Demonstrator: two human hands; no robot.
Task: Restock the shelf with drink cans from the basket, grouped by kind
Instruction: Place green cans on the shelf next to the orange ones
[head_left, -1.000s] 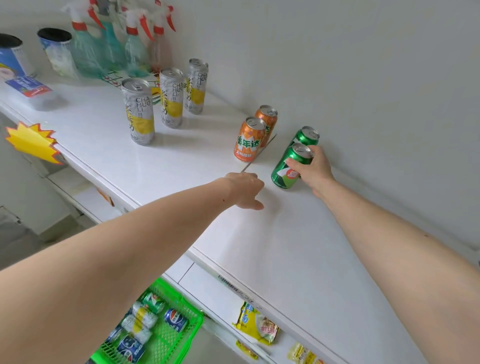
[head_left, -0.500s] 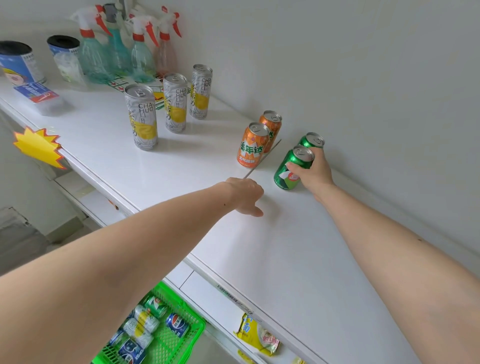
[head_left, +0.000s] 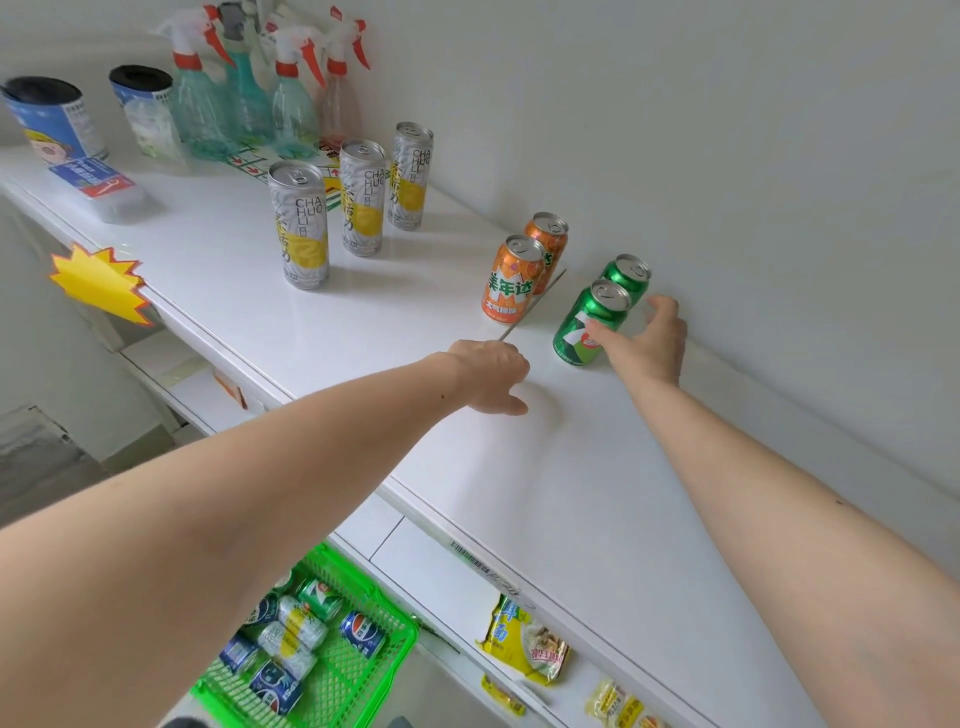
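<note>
A: Since cans are grouped by kind, the front green can (head_left: 589, 325) was set beside its twin (head_left: 626, 275) on the shelf (head_left: 363, 332).

B: Noted. Right hand (head_left: 647, 343) is spread, thumb touching the can; left hand (head_left: 491, 374) is loosely curled, empty. Basket (head_left: 332, 670) is seen below.

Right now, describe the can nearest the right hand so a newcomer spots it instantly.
On the white shelf, look to the right end of the can rows, past the tall yellow-and-grey cans and the orange pair. Two green cans stand there by the wall. It is the front green can, nearer the shelf edge, with the right hand open beside it.
</note>
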